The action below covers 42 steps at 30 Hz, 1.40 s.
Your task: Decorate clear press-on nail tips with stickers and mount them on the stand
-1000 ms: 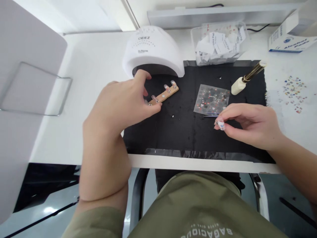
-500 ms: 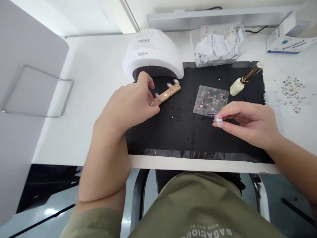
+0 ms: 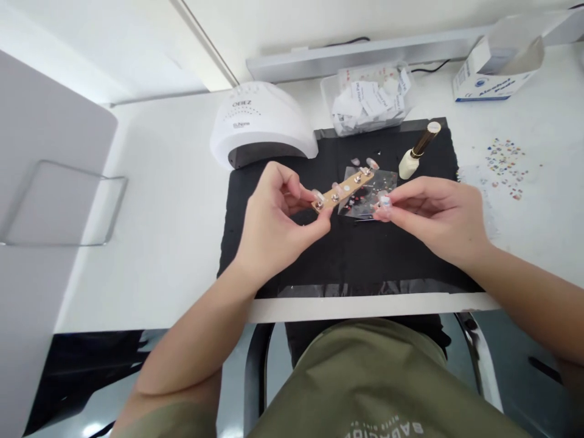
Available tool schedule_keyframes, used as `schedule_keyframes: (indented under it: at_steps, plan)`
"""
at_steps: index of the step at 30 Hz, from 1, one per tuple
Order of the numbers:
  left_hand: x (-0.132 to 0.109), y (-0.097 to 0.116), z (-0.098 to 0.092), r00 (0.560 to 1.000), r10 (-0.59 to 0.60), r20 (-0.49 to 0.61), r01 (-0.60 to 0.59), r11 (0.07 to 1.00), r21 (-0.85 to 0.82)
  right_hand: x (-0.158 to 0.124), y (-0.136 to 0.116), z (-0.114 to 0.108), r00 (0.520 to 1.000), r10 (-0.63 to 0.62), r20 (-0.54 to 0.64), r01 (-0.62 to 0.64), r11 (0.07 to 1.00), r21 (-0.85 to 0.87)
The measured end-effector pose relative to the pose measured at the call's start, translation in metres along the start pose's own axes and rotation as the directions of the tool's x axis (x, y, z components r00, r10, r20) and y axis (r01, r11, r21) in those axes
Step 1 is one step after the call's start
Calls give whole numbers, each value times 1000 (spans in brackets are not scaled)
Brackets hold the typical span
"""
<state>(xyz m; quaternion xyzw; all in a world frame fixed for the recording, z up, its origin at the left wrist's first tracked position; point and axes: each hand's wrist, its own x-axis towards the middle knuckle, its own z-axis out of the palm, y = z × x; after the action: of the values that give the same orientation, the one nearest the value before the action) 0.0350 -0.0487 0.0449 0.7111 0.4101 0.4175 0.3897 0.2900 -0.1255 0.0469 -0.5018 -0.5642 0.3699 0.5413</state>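
Note:
My left hand (image 3: 274,225) pinches the near end of a wooden stick (image 3: 347,187) that carries several clear nail tips, and holds it lifted over the black mat (image 3: 356,255). My right hand (image 3: 433,213) is closed on a small decorated nail tip (image 3: 384,201), held just right of the stick's far end. Under both lies a clear sticker sheet (image 3: 365,198) with small coloured pieces, partly hidden by the stick and my fingers.
A white nail lamp (image 3: 260,125) stands at the mat's back left. Behind the mat is a clear tub of paper packets (image 3: 369,100). A gold-capped brush bottle (image 3: 415,152) lies at the mat's back right. A white box (image 3: 497,70) and scattered coloured stickers (image 3: 504,159) are on the table's right.
My left hand has picked the wooden stick up from beside the lamp and brought it rightward over the sticker sheet. My right hand moved up and left toward it with the nail tip.

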Motion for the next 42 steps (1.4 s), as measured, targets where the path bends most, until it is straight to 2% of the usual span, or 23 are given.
schedule_keyframes:
  at_steps: [3,8,14,19,24,29,35,42]
  plan:
    - [-2,-2,7,999,-44,28,47,990,-131,0,4,1,1000,4,1,-4,1000,-26]
    - [1,-3,7,992,-111,61,123,956,-266,-1,5,0,999,14,-43,-17,998,-67]
    - [-2,-4,12,991,-133,33,136,921,-366,-3,5,1,992,-98,-74,83,979,-186]
    - [-13,7,23,984,-159,79,177,869,-463,-4,9,8,987,-114,-110,100,988,-119]
    - [-21,18,29,982,-144,123,185,868,-461,-4,9,11,988,-96,-120,81,989,-123]
    - [-24,17,28,975,-144,169,209,853,-479,-4,10,10,990,-89,-112,77,991,-110]
    - [-24,16,32,982,-116,151,174,871,-459,-4,9,12,988,-27,-153,17,997,-72]
    - [-25,19,35,986,-78,146,141,862,-488,-4,5,14,985,-84,-153,69,992,-101]
